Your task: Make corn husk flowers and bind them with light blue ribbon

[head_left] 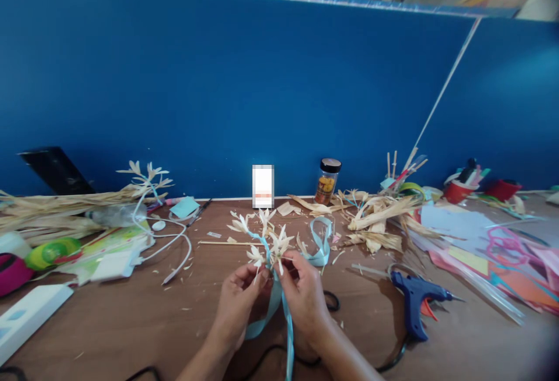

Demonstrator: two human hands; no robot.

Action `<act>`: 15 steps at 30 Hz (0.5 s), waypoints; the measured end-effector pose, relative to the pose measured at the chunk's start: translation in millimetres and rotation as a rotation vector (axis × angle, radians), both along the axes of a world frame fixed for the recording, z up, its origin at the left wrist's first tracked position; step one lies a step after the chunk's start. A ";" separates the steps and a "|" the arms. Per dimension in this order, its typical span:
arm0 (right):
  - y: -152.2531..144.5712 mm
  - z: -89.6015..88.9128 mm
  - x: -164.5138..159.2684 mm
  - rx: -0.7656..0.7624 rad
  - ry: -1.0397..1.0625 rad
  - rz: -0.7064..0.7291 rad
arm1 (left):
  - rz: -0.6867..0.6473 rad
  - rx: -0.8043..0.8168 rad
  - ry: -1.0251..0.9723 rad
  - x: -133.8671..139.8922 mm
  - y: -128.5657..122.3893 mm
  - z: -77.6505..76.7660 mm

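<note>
Pinching the lower end of a spray of pale husk flowers (279,245), both hands meet low in the middle of the view, above the brown tabletop (174,317). The left hand (238,296) has its thumb pressed to its curled fingers at the stem, just below the blossoms; the right hand (305,293) is closed the same way on the other side — exactly which bit of stem, petal or wrapping lies under each fingertip is hidden. Light-blue ribbon (289,340) hangs beneath the hands, and a ribbon loop (322,247) lies just beyond the right one. A thin stick (225,243) rests on the table, left of the spray. To the right, well apart from the hands, lies a blue hot-glue gun (414,299) with an orange trigger; a black-lidded jar (326,183) stands near the blue partition (279,90). Another husk-flower spray (148,177) sits at the far left — among dried husks (87,203).
</note>
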State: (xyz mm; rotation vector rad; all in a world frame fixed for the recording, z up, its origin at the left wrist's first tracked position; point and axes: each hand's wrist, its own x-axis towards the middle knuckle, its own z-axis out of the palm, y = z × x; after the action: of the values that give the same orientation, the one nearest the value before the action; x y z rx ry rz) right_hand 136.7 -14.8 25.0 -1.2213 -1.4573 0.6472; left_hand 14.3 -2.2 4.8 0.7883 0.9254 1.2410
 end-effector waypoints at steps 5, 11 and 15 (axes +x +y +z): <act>0.0 -1.9 0.5 -0.014 0.011 -0.001 | 0.015 0.016 0.013 1.0 1.2 -0.3; -0.7 0.0 -0.2 -0.020 0.038 0.010 | 0.023 -0.048 -0.009 2.0 0.7 2.2; -1.3 1.5 -0.3 0.014 0.044 -0.044 | 0.048 -0.078 -0.003 1.8 -0.6 6.3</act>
State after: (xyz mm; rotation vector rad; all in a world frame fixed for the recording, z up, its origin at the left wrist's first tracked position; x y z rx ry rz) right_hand 136.4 -16.0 26.5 -1.2181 -1.3922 0.6294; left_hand 16.1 -2.8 11.1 0.7059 0.9894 1.2398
